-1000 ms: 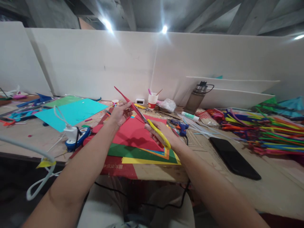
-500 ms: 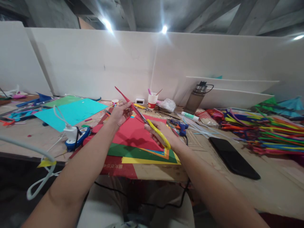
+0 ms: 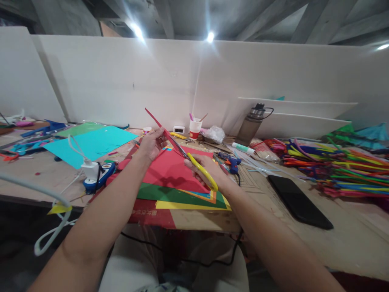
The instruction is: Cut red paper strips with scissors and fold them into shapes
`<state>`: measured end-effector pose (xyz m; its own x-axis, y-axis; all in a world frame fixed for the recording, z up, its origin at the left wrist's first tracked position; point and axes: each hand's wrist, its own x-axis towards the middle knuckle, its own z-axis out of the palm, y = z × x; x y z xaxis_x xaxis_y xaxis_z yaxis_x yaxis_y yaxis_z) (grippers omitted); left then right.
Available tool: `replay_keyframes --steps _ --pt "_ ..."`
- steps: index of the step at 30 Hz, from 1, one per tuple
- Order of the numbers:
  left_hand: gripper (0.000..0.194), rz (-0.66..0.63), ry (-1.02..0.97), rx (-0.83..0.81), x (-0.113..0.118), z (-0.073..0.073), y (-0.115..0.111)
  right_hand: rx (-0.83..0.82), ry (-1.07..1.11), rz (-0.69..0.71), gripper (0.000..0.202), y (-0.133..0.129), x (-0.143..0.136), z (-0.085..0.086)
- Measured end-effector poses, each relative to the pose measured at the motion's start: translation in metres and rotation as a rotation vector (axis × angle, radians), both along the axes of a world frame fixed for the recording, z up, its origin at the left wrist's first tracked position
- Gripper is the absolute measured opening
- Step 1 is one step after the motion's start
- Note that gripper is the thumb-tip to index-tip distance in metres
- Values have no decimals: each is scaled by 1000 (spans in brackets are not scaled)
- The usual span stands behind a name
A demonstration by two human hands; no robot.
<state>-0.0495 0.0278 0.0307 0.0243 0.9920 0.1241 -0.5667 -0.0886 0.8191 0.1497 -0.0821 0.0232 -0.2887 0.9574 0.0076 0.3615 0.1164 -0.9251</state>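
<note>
Reader: Where does the red piece lie relative to your hands?

Me: The red piece [image 3: 154, 117], seen nearly edge-on, slants above the far part of the red sheet [image 3: 170, 166], my landmark here. Its upper end projects past my left hand [image 3: 152, 145]; its lower end meets the scissors [image 3: 199, 166] in my right hand [image 3: 210, 164].

Reader: How do the hands stand?

Me: Apart from each other. The left is pinched on the red piece; the right is wrapped around the scissors at the handle. Whether the blades are parted or together, I cannot tell.

Reader: Why are they held so?

Me: Lifting the piece off the red sheet probably gives the blades room on both sides; my left grip likely steadies it against them.

Reader: And the surroundings?

Me: Under the red sheet, the green sheet [image 3: 152, 192] and yellow sheet [image 3: 188, 205] jut towards me, presumably stacked to keep colours at hand. Beyond it stands the paper cup [image 3: 195, 129]. Right of it lie the glue gun [image 3: 234, 163] and, farther out on the tabletop [image 3: 352, 239], the phone [image 3: 299, 202], perhaps to spare my working space.
</note>
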Motion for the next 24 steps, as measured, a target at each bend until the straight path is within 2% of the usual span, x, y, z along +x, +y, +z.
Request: replay_keyframes --steps 4,12,24 --pt "8 16 30 7 -1 3 -2 15 -19 1 39 2 0 -1" --pt "12 -69 72 11 -1 1 -2 59 -27 51 39 7 4 -5" --pt "8 -74 73 4 -1 -1 -1 15 16 42 38 4 3 -5"
